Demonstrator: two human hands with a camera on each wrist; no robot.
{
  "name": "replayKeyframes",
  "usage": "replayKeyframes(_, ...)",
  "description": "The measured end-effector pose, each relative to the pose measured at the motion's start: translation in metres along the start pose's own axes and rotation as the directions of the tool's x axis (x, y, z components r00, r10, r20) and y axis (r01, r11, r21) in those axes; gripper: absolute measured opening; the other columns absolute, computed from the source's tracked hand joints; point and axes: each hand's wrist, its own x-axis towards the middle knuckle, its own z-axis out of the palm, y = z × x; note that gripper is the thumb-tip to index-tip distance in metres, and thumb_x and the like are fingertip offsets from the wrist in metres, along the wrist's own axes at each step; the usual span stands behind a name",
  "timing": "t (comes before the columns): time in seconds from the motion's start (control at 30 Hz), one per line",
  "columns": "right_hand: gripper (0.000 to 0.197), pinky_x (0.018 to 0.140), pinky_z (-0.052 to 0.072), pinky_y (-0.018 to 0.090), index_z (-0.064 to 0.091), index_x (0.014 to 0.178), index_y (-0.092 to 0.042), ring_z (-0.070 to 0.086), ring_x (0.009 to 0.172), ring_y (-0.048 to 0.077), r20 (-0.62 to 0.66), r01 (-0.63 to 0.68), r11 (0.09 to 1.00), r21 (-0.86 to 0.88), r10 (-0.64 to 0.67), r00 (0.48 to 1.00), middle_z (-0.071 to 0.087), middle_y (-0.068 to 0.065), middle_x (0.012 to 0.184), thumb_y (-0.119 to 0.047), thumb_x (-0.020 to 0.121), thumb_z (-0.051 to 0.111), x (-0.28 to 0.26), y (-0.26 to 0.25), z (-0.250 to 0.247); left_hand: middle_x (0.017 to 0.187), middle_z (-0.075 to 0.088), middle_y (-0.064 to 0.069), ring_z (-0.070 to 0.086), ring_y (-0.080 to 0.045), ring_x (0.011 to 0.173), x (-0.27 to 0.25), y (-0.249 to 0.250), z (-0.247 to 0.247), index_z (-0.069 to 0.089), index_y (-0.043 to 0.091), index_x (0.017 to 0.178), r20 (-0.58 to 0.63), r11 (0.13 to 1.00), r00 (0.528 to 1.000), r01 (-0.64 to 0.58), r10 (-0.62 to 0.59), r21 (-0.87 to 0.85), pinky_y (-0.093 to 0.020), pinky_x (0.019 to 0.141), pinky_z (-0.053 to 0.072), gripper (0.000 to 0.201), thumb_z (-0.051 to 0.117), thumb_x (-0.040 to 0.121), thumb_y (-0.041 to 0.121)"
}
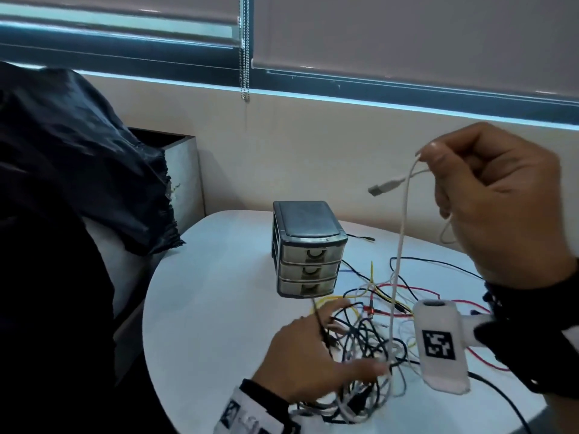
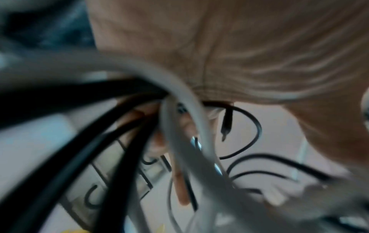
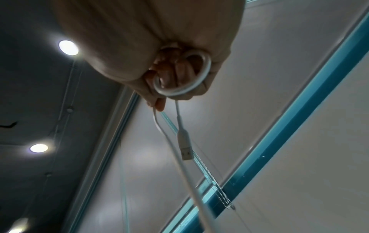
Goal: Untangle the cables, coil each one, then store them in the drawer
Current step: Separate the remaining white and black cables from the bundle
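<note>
Pulling: right hand [image 1: 501,208] pinches white USB cable [image 1: 400,245] high, likely to draw it clear.
left hand [image 1: 307,361]: fingers curled round tangle [image 1: 366,333], anchoring it.

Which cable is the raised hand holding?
Start at the round white table with the small three-drawer box. From the tangle beside it, one white cable rises to the raised right hand. Only it has a USB plug dangling in the air.
</note>
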Motion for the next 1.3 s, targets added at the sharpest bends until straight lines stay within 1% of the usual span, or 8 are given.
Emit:
replayKeyframes(0.2, 0.016, 0.046, 0.025, 0.034, 0.063, 0.077, -0.026, 0.028, 0.044, 0.027, -0.035, -0.001, 0.997, 0.074, 0.003, 0.999, 0.044, -0.003, 0.048, -0.036, 0.089, 0.064, 0.011, -0.008, -0.001, 0.091, 0.071, 0.018, 0.061, -0.004, 0.085, 0.007, 0.011, 0.022, 0.05, 0.054, 0.125, -0.159, 0.952, 0.987, 0.019, 0.032, 0.307, -0.018, 0.08, 0.045, 0.065, 0.065, 0.063, 0.068)
replayKeyframes(0.43, 0.018, 0.04, 0.023, 0.023, 0.064, 0.074, -0.012, 0.029, 0.045, 0.019, 0.033, -0.26, 0.964, -0.054, 0.262, 0.965, 0.045, -0.002, 0.049, -0.013, 0.091, 0.067, -0.031, 0.045, -0.022, 0.071, 0.075, 0.0, 0.072, -0.015, 0.069, 0.007, -0.022, -0.008, 0.068, 0.011, 0.099, -0.176, 0.864, 0.952, 0.136, -0.249, -0.485, -0.034, 0.065, 0.06, 0.032, 0.085, 0.073, 0.003)
replayKeyframes(0.63, 0.052, 0.082, 0.053, 0.035, 0.067, 0.082, -0.027, 0.068, 0.082, 0.01, 0.388, -0.317, 0.708, -0.631, 0.642, 0.661, 0.072, -0.012, 0.08, -0.07, 0.089, 0.039, -0.071, 0.088, -0.011, 0.067, 0.069, -0.005, 0.062, -0.017, 0.058, 0.006, -0.022, -0.038, 0.068, 0.007, 0.096, -0.381, 0.774, 0.886, -0.04, -0.265, -0.632, -0.024, 0.055, 0.052, 0.033, 0.08, 0.071, -0.01)
replayKeyframes(0.73, 0.061, 0.091, 0.037, 0.01, 0.068, 0.106, -0.039, 0.053, 0.106, -0.018, 0.548, -0.487, 0.747, -0.452, 0.664, 0.509, 0.064, -0.031, 0.11, -0.074, 0.082, 0.023, -0.079, 0.066, 0.02, 0.06, 0.064, 0.012, 0.06, -0.011, 0.057, 0.006, -0.014, -0.039, 0.067, 0.023, 0.093, -0.462, 0.871, 0.862, -0.052, -0.207, -0.488, -0.03, 0.06, 0.052, 0.035, 0.085, 0.069, 0.006)
replayKeyframes(0.83, 0.064, 0.078, 0.04, 0.01, 0.056, 0.122, -0.041, 0.066, 0.1, -0.004, 0.687, -0.676, 0.684, -0.274, 0.631, 0.36, 0.07, -0.016, 0.114, -0.076, 0.074, 0.033, -0.09, 0.049, 0.049, 0.07, 0.071, 0.016, 0.067, -0.006, 0.068, 0.008, -0.009, -0.037, 0.065, 0.031, 0.093, -0.542, 0.915, 0.812, -0.028, -0.214, -0.403, -0.035, 0.072, 0.058, 0.036, 0.084, 0.063, 0.022)
replayKeyframes(1.03, 0.029, 0.052, 0.045, 0.029, 0.056, 0.108, -0.023, 0.051, 0.048, 0.019, 0.686, -0.61, 0.717, -0.337, 0.631, 0.363, 0.071, 0.004, 0.072, -0.029, 0.086, 0.074, -0.094, 0.054, 0.059, 0.072, 0.072, 0.007, 0.068, -0.013, 0.065, 0.005, -0.01, -0.041, 0.063, 0.036, 0.096, -0.604, 0.915, 0.757, -0.022, -0.247, -0.403, -0.039, 0.07, 0.059, 0.042, 0.078, 0.057, 0.025)
replayKeyframes(1.2, 0.01, 0.07, 0.051, 0.039, 0.069, 0.082, -0.017, 0.058, 0.068, 0.016, 0.638, -0.491, 0.82, -0.295, 0.551, 0.537, 0.071, 0.001, 0.075, -0.019, 0.092, 0.065, -0.092, 0.063, 0.055, 0.072, 0.072, 0.0, 0.062, -0.015, 0.059, 0.007, -0.012, -0.042, 0.067, 0.029, 0.096, -0.654, 0.853, 0.704, -0.134, -0.276, -0.504, -0.036, 0.065, 0.056, 0.039, 0.081, 0.065, 0.011)
replayKeyframes(1.3, 0.03, 0.085, 0.054, 0.032, 0.063, 0.108, -0.028, 0.067, 0.091, 0.008, 0.677, -0.522, 0.807, -0.276, 0.548, 0.491, 0.071, -0.004, 0.099, -0.039, 0.083, 0.074, -0.103, 0.071, 0.062, 0.072, 0.07, -0.007, 0.061, -0.018, 0.061, 0.01, -0.007, -0.042, 0.068, 0.018, 0.097, -0.648, 0.762, 0.699, -0.231, -0.303, -0.604, -0.03, 0.06, 0.053, 0.035, 0.078, 0.073, -0.005)
